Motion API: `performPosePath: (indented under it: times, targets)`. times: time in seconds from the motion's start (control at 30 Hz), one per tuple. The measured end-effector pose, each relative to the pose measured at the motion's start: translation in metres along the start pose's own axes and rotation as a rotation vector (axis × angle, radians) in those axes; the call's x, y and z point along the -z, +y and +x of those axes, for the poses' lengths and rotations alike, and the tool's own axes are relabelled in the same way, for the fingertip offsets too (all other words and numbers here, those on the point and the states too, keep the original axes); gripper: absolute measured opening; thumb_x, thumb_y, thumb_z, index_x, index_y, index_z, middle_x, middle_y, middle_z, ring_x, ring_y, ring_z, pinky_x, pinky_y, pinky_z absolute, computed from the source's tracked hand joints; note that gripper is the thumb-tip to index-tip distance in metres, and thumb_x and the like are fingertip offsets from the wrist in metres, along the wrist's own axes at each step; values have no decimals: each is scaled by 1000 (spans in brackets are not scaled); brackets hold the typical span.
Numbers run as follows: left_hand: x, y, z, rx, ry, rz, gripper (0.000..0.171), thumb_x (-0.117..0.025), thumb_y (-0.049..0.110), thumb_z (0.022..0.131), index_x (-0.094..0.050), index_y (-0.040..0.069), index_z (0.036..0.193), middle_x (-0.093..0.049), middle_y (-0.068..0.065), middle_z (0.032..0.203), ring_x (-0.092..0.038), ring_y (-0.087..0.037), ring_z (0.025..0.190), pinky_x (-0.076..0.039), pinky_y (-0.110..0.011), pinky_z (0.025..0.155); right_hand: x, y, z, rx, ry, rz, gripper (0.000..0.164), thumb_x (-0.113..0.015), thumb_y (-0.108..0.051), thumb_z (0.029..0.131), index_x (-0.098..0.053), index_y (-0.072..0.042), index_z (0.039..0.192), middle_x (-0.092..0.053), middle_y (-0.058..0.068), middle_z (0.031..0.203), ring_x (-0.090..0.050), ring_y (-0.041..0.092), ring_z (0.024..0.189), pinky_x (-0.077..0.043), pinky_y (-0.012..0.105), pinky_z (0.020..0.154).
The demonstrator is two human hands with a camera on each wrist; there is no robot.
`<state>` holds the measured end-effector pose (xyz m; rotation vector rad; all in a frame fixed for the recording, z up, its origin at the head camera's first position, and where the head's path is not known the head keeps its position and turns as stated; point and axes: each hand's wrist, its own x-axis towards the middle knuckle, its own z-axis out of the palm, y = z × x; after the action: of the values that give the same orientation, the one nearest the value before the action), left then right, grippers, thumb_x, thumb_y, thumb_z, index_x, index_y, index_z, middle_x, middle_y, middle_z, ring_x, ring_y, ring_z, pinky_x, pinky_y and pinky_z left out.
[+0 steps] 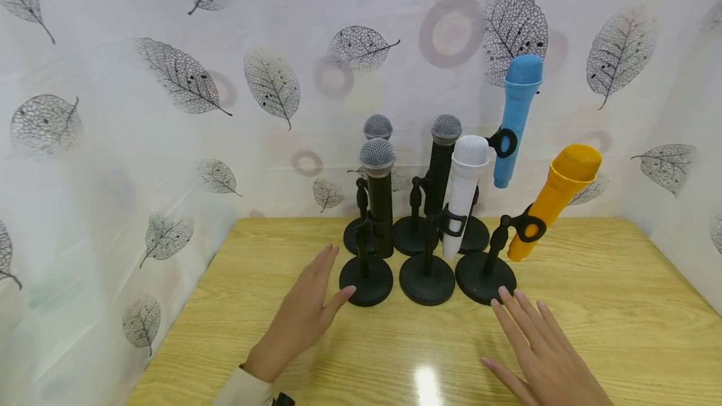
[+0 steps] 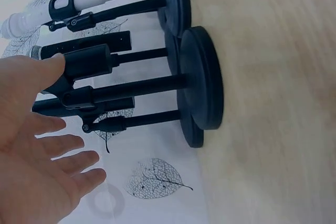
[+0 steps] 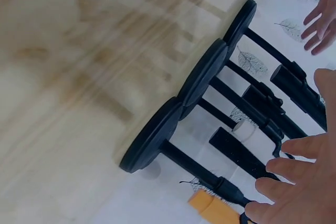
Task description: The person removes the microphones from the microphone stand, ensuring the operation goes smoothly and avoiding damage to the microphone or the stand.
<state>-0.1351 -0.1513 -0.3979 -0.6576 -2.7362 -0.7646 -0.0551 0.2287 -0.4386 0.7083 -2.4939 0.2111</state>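
Observation:
Two rows of microphones stand in black table stands. In front are a black one with a silver head (image 1: 380, 205), a white one (image 1: 465, 183) and an orange one (image 1: 547, 202). Behind them are two more black microphones (image 1: 378, 125) (image 1: 439, 171) and a raised blue one (image 1: 516, 121). My left hand (image 1: 301, 309), fingers extended and thumb apart, is beside the front-left round base (image 1: 366, 287); its thumb overlaps the black microphone (image 2: 89, 62) in the left wrist view. Fingers spread, my right hand (image 1: 544, 353) is just before the front-right base (image 1: 485, 279). Neither hand holds anything.
The stands sit close together on a wood-grain table (image 1: 225, 331). A pale sheet printed with leaves (image 1: 113, 187) hangs behind and at both sides. The orange microphone leans out to the right beyond its base. A light sleeve (image 1: 245, 388) covers the left forearm.

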Motion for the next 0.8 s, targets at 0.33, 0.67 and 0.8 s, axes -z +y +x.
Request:
performPosePath:
  times: [0.33, 0.67, 0.8]
  targets:
    - [-1, 1, 32, -52, 63, -148, 72, -64, 37, 101, -33, 2, 157, -39, -16, 158, -38, -31, 145, -36, -50, 116, 0, -4, 19, 89, 85, 72, 79, -42, -64, 103, -48, 0, 149, -40, 18, 158, -19, 23, 154, -5, 38, 126]
    - [-7, -2, 56, 56, 81, -408, 58, -67, 28, 100, -47, 3, 149, -51, -12, 149, -51, -28, 136, -44, -44, 110, 3, -9, 32, 46, -23, 120, 78, -66, -53, 94, -45, -6, 152, -38, 12, 160, -31, 31, 149, -8, 37, 126]
    - [-10, -6, 64, 90, 75, -512, 54, -65, 29, 101, -51, 5, 147, -54, -13, 146, -54, -28, 133, -46, -44, 109, 4, -11, 38, 40, -10, 156, 77, -70, -50, 93, -45, -8, 152, -38, 10, 160, -36, 33, 146, -7, 32, 125]
